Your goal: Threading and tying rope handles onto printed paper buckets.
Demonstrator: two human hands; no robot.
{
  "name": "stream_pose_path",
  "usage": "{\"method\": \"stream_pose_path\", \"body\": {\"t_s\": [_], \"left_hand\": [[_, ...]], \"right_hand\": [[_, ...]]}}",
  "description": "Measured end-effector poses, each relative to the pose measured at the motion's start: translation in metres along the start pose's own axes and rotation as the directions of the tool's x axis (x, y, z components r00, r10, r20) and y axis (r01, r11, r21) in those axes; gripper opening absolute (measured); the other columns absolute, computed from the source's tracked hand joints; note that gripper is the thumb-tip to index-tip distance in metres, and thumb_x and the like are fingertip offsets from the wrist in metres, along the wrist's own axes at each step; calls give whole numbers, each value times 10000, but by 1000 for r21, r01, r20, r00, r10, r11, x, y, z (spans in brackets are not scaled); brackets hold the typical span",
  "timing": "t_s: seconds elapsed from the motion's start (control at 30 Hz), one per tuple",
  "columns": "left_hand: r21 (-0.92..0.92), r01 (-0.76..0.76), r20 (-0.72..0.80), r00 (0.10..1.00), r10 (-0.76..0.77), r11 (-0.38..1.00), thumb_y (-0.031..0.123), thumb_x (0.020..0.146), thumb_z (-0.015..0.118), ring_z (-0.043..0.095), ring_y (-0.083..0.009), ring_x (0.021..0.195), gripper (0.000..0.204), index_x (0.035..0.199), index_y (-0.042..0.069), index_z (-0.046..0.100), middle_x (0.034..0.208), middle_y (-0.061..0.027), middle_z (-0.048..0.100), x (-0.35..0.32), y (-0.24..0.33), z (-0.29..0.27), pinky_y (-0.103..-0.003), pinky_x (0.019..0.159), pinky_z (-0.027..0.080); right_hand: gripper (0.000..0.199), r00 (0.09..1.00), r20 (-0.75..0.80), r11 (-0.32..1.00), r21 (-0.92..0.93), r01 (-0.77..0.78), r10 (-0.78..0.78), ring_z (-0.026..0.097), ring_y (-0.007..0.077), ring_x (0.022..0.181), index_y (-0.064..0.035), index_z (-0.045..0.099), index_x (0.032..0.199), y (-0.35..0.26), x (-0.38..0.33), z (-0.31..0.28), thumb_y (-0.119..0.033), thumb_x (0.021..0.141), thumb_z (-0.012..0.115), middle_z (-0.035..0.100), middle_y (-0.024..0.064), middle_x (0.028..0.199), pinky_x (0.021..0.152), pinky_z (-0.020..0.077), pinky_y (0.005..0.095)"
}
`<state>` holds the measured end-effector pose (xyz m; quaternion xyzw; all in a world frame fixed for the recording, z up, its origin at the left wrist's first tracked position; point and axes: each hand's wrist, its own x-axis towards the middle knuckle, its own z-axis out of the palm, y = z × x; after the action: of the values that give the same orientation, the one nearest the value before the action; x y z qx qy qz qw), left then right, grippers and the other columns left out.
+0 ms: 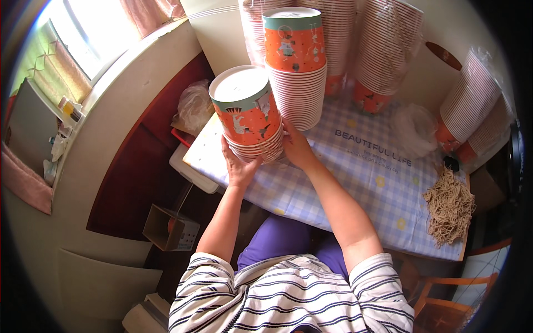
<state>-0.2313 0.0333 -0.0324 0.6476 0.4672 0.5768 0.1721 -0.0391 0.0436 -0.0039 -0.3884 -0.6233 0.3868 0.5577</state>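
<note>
A short stack of upturned orange-and-green paper cups (244, 114) is held between my two hands near the table's left end. My left hand (240, 168) cups its lower left side, fingers curled round the white rims. My right hand (297, 145) grips the lower right side of the same stack; some of its fingers are hidden behind the cups. Right beside it, slightly farther away, stands a taller stack of matching upturned paper cups (298, 94).
Plastic-wrapped cup stacks (387, 44) stand along the back, and more wrapped cups (469, 102) lean at the right. A clear plastic bag (415, 130) and a heap of beige cords (451, 208) lie on the checked tablecloth (355, 188). An open carton (172, 227) sits below left.
</note>
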Motion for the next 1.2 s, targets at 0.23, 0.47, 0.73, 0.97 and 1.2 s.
{"method": "stream_pose_path", "body": {"t_s": [0.23, 0.47, 0.73, 0.97, 1.2], "left_hand": [[-4, -27, 1, 1000, 27, 1000, 289, 567, 840, 290, -341, 1309, 1227, 1445, 20, 27, 1408, -217, 250, 0, -3, -1, -428, 1079, 277], [2, -76, -21, 997, 76, 997, 271, 609, 828, 265, -331, 1322, 1176, 1447, 18, 42, 1419, -208, 222, -1, 1, -4, -430, 1090, 256], [109, -132, -31, 990, 136, 985, 255, 629, 806, 269, -362, 1317, 1077, 1428, -8, 134, 1399, -221, 267, -2, 2, -8, -445, 1090, 244], [111, -134, -35, 990, 139, 985, 233, 625, 797, 299, -367, 1291, 1054, 1421, -4, 148, 1383, -218, 286, -3, 5, -6, -450, 1076, 267], [116, -124, -30, 991, 128, 985, 221, 616, 798, 304, -364, 1288, 1060, 1424, 2, 146, 1379, -216, 292, -3, 3, -7, -449, 1072, 277]], "right_hand": [[577, 992, -57, 994, -4, -112, 112, 588, 190, 1031, -77, 350, 1400, -15, -6, 1, 72, 845, 402, 523, 160, 1267, 890, 479, 304], [526, 968, -241, 969, -247, 9, -70, 537, 234, 1115, -65, 399, 1369, -49, 14, -12, 24, 854, 458, 497, 149, 1295, 941, 445, 330], [567, 861, 53, 669, -606, 430, -506, 451, 345, 1237, -145, 503, 1295, -130, 26, 1, 69, 770, 514, 409, 193, 1375, 1015, 411, 391], [460, 831, 87, 638, -598, 485, -549, 490, 387, 1185, -78, 545, 1184, -122, 30, 2, 45, 741, 541, 450, 257, 1324, 1000, 406, 427], [503, 820, 108, 578, -657, 483, -562, 493, 370, 1193, -114, 532, 1210, -120, 26, 4, 85, 749, 535, 451, 215, 1341, 977, 449, 418]]}}
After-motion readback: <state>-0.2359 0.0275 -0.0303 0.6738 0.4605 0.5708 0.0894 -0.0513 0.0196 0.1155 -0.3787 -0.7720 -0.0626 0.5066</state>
